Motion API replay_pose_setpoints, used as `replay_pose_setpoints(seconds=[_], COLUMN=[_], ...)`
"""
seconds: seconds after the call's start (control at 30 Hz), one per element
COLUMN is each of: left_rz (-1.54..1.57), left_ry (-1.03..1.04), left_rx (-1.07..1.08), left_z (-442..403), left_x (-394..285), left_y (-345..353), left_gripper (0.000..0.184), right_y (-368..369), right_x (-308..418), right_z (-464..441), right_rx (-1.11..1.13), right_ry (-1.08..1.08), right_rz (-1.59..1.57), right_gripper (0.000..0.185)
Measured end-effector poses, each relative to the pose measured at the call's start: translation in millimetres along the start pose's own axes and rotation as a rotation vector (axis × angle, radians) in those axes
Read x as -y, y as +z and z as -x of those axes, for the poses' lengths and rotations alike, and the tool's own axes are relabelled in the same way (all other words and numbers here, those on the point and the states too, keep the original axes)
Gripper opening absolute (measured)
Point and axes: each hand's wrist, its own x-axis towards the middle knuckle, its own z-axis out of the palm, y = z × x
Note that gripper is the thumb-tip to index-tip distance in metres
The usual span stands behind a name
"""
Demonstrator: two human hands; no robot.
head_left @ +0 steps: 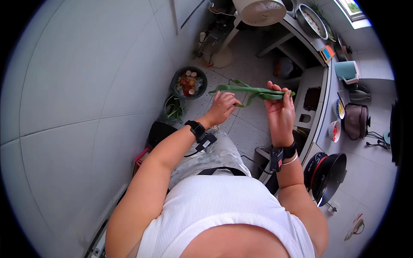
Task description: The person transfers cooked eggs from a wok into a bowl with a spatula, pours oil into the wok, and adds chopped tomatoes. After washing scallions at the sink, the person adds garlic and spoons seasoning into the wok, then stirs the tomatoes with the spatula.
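Note:
A bunch of long green onion leaves (251, 90) stretches sideways between my two hands, above the tiled floor. My right hand (280, 116) grips the bunch at its right end, fingers closed round it and palm turned up. At the left end my left hand (222, 107) is closed with its fingertips together on a drooping leaf. Beneath and left of that hand stands a round bin (175, 81) with eggshells and red and orange scraps in it. Just below the bin, more green leaves (173, 109) lie in what looks like a clear bag.
On the right, the counter (320, 136) carries a wok (330, 178), a bowl of red pieces (334, 130), a rice cooker (356, 121), a mint-green mug (346, 71) and a metal basin (310, 21). A fan (260, 12) stands ahead. The tiled wall (77, 86) runs along my left.

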Motion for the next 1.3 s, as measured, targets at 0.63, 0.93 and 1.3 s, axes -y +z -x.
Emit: replay_pose_setpoints(seconds=[0.63,0.93,1.3], left_rz=[0.871,-0.044,2.117], left_ry=[-1.212,-1.108,-1.147], left_rx=[-0.423,-0.255,0.754], left_z=[44,26,-27], left_x=[158,288,10], left_y=[-19,-8,39], left_gripper=[0.027,0.024,0.087], right_y=[-74,-90,-75], right_x=[11,23,53], right_z=[-8,7,7], right_rx=[-0.171,-0.336,-0.249], right_ry=[-0.420,-0.402,-0.293], right_rz=[0.276,0.266,-0.090], right_gripper=[0.016,0.017,0.016])
